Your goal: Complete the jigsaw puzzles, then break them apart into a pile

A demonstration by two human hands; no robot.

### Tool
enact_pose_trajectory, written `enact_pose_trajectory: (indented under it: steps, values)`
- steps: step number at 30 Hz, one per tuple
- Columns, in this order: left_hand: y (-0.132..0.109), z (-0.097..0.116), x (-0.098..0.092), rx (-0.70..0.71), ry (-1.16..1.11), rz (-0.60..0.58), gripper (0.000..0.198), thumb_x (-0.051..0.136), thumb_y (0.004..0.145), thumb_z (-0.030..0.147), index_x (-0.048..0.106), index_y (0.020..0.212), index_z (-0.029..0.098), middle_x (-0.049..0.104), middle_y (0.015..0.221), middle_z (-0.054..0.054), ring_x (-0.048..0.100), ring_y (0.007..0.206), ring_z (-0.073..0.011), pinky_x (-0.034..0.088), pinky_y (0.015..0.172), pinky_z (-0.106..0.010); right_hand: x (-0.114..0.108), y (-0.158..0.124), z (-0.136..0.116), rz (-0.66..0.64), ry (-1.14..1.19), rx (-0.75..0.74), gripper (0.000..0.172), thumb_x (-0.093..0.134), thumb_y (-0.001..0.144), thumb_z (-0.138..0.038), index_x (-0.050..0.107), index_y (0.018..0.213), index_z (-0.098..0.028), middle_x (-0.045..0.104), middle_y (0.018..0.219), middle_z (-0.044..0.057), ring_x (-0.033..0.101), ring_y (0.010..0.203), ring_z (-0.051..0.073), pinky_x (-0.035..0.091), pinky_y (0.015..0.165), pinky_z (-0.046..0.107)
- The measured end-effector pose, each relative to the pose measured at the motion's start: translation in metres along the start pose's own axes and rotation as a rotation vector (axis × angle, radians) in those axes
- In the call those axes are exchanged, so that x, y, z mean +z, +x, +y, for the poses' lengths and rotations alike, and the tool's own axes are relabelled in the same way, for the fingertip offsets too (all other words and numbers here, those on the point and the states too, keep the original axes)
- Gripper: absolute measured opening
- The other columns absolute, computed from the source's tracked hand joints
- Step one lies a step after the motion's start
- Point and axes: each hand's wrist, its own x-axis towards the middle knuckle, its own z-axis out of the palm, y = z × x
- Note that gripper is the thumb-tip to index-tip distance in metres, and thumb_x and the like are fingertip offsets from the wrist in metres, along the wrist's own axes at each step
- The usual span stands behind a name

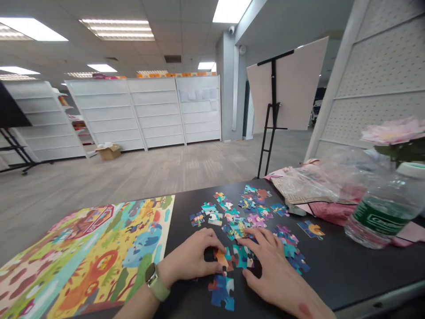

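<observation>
Left hand (pixel 187 257), smartwatch (pixel 152 274) on the wrist, grip pressed together, fingers curled down on an orange jigsaw piece (pixel 223 260) lying flat on the black table (pixel 335 279). Right hand (pixel 277 270), grip spread, fingertips (pixel 256 235) on a loose heap of jigsaw pieces (pixel 245 212), right beside the left hand. A joined blue cluster of pieces (pixel 222 292) lies just below the hands, nearer the table edge. Large colorful finished puzzle or picture sheet (pixel 99 252) lies flat left of the hands, its edge over the table. Right side of table: plastic water bottle (pixel 381 212) with green label, crumpled clear plastic (pixel 341 170), pink cloth (pixel 322 210), pink artificial flower (pixel 393 130). Beyond: easel with board (pixel 285 84), white shelving (pixel 142 110), cardboard box (pixel 109 151) on the floor (pixel 133 177).
</observation>
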Motion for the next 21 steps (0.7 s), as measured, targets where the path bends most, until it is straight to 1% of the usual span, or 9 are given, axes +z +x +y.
enact_pose_trajectory:
  steps: [7, 11, 13, 16, 18, 21]
  values:
    - [0.0001, 0.0019, 0.0003, -0.005, 0.019, -0.005, 0.028, 0.082, 0.077, 0.030, 0.073, 0.103, 0.025, 0.061, 0.097, 0.000, 0.059, 0.091, -0.0174, 0.045, 0.084, -0.026, -0.0002, 0.0021, -0.0025, -0.010, 0.007, 0.016, 0.052, 0.061, 0.066, -0.027, 0.067, 0.118, -0.029, 0.052, 0.142, 0.007, 0.036, 0.134, 0.034, 0.028, 0.111, 0.054]
    - [0.0004, 0.0031, 0.0019, -0.034, 0.012, 0.011, 0.027, 0.079, 0.076, 0.023, 0.073, 0.102, 0.023, 0.063, 0.098, -0.001, 0.060, 0.093, -0.0175, 0.045, 0.085, -0.026, -0.0006, -0.0004, -0.0052, -0.017, -0.001, 0.042, 0.059, 0.062, 0.068, -0.031, 0.064, 0.127, -0.029, 0.049, 0.146, 0.008, 0.033, 0.137, 0.036, 0.025, 0.113, 0.056]
    - [0.0005, 0.0031, 0.0028, -0.033, 0.021, 0.024, 0.026, 0.078, 0.076, 0.022, 0.072, 0.101, 0.023, 0.063, 0.098, -0.001, 0.060, 0.094, -0.0181, 0.046, 0.086, -0.026, -0.0014, -0.0015, -0.0062, -0.029, -0.003, 0.067, 0.060, 0.062, 0.070, -0.033, 0.063, 0.129, -0.029, 0.047, 0.149, 0.007, 0.030, 0.139, 0.036, 0.023, 0.114, 0.057]
    - [0.0002, 0.0026, 0.0037, -0.021, 0.021, 0.032, 0.024, 0.076, 0.078, 0.024, 0.072, 0.102, 0.022, 0.063, 0.099, -0.001, 0.059, 0.095, -0.0184, 0.046, 0.085, -0.026, -0.0036, -0.0016, -0.0076, -0.032, -0.003, 0.087, 0.054, 0.063, 0.067, -0.032, 0.067, 0.121, -0.027, 0.048, 0.148, 0.008, 0.031, 0.139, 0.036, 0.024, 0.114, 0.056]
    - [-0.0002, 0.0024, 0.0038, -0.023, 0.022, 0.027, 0.024, 0.076, 0.078, 0.024, 0.072, 0.102, 0.022, 0.063, 0.098, -0.001, 0.059, 0.094, -0.0182, 0.046, 0.085, -0.026, -0.0041, -0.0008, -0.0075, -0.015, 0.001, 0.064, 0.054, 0.063, 0.065, -0.029, 0.067, 0.118, -0.027, 0.049, 0.146, 0.008, 0.032, 0.138, 0.035, 0.025, 0.114, 0.054]
    - [-0.0004, 0.0025, 0.0032, -0.029, 0.027, 0.017, 0.024, 0.077, 0.078, 0.023, 0.072, 0.102, 0.023, 0.062, 0.098, -0.001, 0.059, 0.094, -0.0181, 0.046, 0.085, -0.026, -0.0013, 0.0004, -0.0052, 0.005, 0.013, 0.001, 0.058, 0.062, 0.066, -0.026, 0.064, 0.124, -0.031, 0.047, 0.148, 0.005, 0.030, 0.140, 0.034, 0.023, 0.115, 0.055]
